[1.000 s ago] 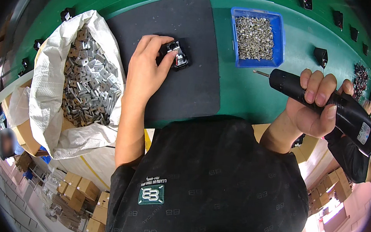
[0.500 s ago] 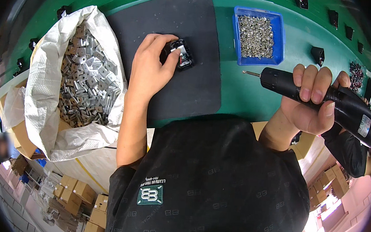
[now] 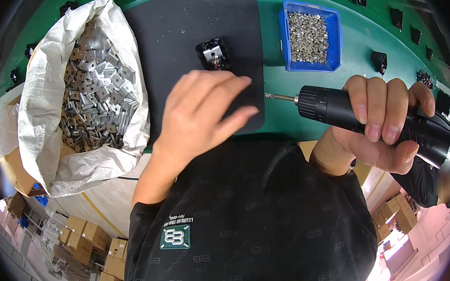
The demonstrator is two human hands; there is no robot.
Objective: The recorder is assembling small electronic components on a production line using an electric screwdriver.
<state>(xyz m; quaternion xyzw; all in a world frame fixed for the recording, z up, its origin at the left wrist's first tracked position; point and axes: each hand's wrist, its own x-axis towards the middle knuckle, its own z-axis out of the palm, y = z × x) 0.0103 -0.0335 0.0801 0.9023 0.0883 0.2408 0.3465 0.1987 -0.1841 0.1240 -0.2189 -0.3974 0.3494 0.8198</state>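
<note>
A small black plastic housing (image 3: 204, 50) lies on the dark mat (image 3: 192, 19), with a silvery metal plate (image 3: 213, 54) and a bit of red in it. My left hand (image 3: 198, 107) is just nearer to me than the housing, fingers and thumb apart, holding nothing. In my right hand (image 3: 382, 118) is a black electric screwdriver (image 3: 323, 106), its bit (image 3: 284, 97) pointing left toward the left hand. Whether a screw sits on the bit's tip is too small to tell.
An open white woven sack (image 3: 42, 110) of bent metal plates (image 3: 100, 78) stands at the left. Toward the far right is a blue tray (image 3: 339, 46) of small screws (image 3: 308, 39). A black part (image 3: 379, 61) stands on the green table (image 3: 359, 43). Another person's dark sleeve (image 3: 417, 182) shows at right.
My left hand has let go of the housing and come back toward me, its fingers spreading. The screwdriver in my right hand has moved left, closer to the mat.
</note>
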